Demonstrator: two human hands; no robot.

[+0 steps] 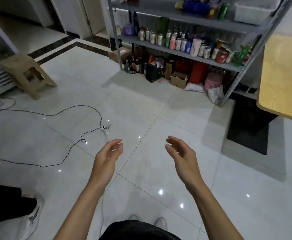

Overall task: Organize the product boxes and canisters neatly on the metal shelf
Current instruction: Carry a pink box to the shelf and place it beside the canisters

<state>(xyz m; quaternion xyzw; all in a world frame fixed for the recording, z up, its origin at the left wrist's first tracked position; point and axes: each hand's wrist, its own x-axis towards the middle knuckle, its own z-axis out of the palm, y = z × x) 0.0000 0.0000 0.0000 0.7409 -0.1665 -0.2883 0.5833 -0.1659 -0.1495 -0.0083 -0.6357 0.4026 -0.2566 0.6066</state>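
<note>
Head view: the grey metal shelf (176, 52) fills the upper right of the frame, with three levels showing. A white bin (252, 12) and some blurred packets sit on the top two. The lowest level carries a crowded row of drink cans (159, 38), too many and too blurred to count. One tall pink canister (195, 46) stands among them. On the floor beneath are dark bottles, one red box (198, 72) and one open cardboard box (179, 80). Low in the centre, well short of the shelf, two hands hang over the tiles. The left hand (107, 158) and right hand (181, 156) are empty, palms facing, fingers loosely extended. One beige stool (29, 75) stands at the left.
</note>
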